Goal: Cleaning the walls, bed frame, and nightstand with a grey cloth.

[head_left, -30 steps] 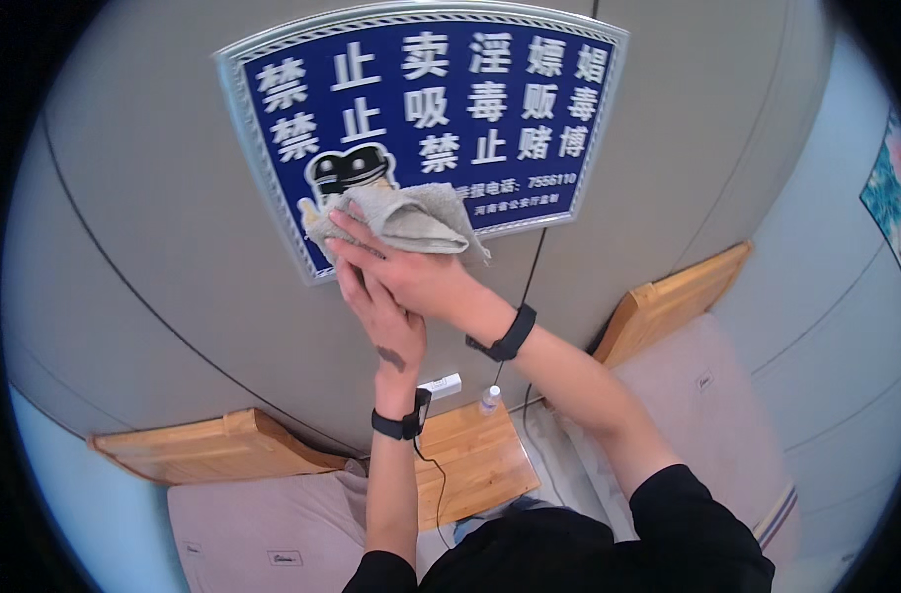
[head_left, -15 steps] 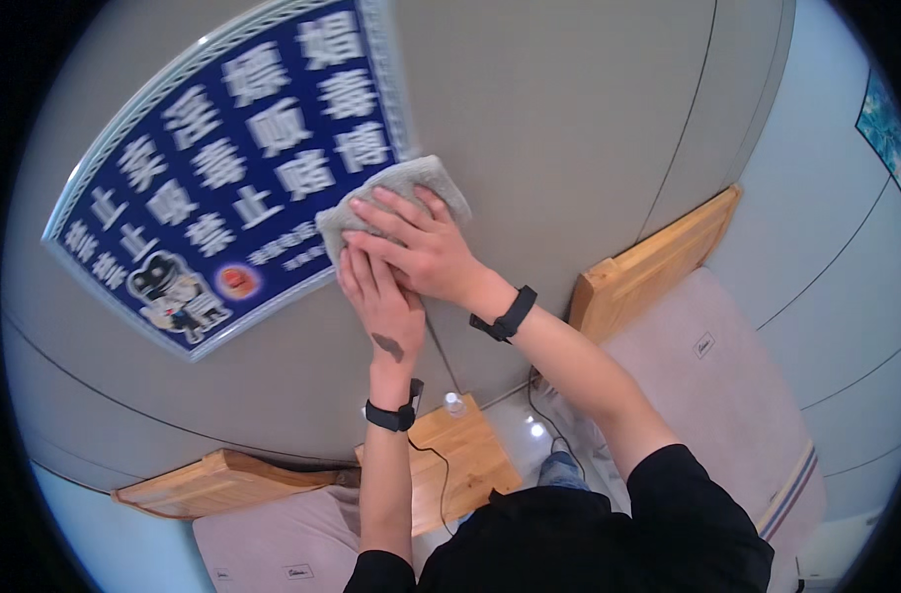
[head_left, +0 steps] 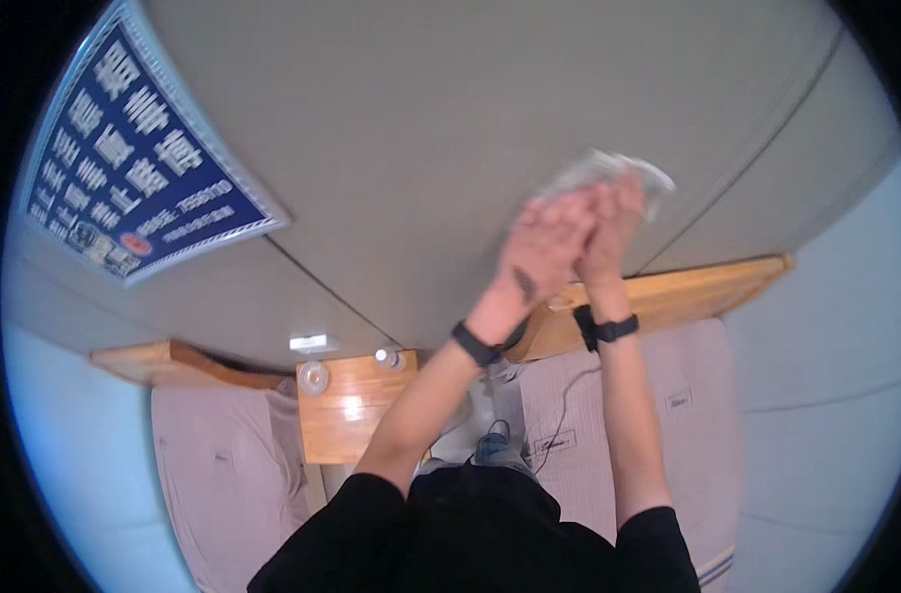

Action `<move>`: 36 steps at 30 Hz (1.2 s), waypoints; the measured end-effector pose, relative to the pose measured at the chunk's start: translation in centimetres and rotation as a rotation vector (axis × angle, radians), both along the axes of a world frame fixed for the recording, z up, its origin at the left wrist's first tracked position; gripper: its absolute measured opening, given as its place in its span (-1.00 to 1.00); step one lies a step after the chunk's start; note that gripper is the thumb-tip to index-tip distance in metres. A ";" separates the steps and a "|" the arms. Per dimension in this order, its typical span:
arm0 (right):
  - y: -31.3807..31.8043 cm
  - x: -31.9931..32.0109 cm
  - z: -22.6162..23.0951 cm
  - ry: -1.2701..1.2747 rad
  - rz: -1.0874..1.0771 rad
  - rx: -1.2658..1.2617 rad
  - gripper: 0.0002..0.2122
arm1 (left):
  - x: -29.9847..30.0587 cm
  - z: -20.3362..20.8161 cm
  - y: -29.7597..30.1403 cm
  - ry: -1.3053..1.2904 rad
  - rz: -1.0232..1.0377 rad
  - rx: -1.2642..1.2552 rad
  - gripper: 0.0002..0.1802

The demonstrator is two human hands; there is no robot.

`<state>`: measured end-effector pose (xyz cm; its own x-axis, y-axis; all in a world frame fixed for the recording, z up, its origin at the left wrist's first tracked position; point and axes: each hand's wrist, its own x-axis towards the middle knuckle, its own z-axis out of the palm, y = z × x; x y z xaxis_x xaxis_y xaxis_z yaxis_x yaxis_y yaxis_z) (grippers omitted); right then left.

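Both of my hands are raised against a grey padded wall (head_left: 421, 128). A crumpled pale grey cloth (head_left: 609, 170) is pressed flat to the wall under my fingers. My right hand (head_left: 616, 215) covers the cloth's lower part. My left hand (head_left: 537, 252), with a dark mark on its back, lies close beside it on the left, fingertips at the cloth's edge. Both hands are motion-blurred. Each wrist wears a black band.
A blue sign with white characters (head_left: 139, 168) hangs on the wall at upper left. Below are two wooden headboards (head_left: 688, 292) (head_left: 169, 361), a wooden nightstand (head_left: 357, 410) with small glass items, and two beds with pale covers (head_left: 658, 415) (head_left: 223, 465).
My hands and the cloth have slid off the blue sign and rightward across the grey wall. The sign now sits far to the left of them.
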<state>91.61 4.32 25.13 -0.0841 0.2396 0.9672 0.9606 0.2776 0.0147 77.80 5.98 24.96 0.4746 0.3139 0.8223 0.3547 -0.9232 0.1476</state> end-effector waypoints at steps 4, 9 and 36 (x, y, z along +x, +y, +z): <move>-1.9 1.7 -5.7 0.199 -0.015 -0.084 -0.45 | 1.8 -2.3 -1.0 0.081 0.030 0.061 -0.45; -3.7 0.8 -7.8 0.307 0.056 -0.162 -0.44 | 1.5 -4.3 -2.1 0.072 0.022 0.147 -0.54; -3.1 -10.3 -0.7 -0.232 0.752 -0.573 -0.65 | -3.8 -10.7 -3.9 -0.589 0.785 -0.072 -0.45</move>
<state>81.33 1.18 24.42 -0.5812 0.4748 0.6609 0.5197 0.8415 -0.1475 73.96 2.05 14.23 -0.3702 0.4236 0.8267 0.7150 -0.4383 0.5447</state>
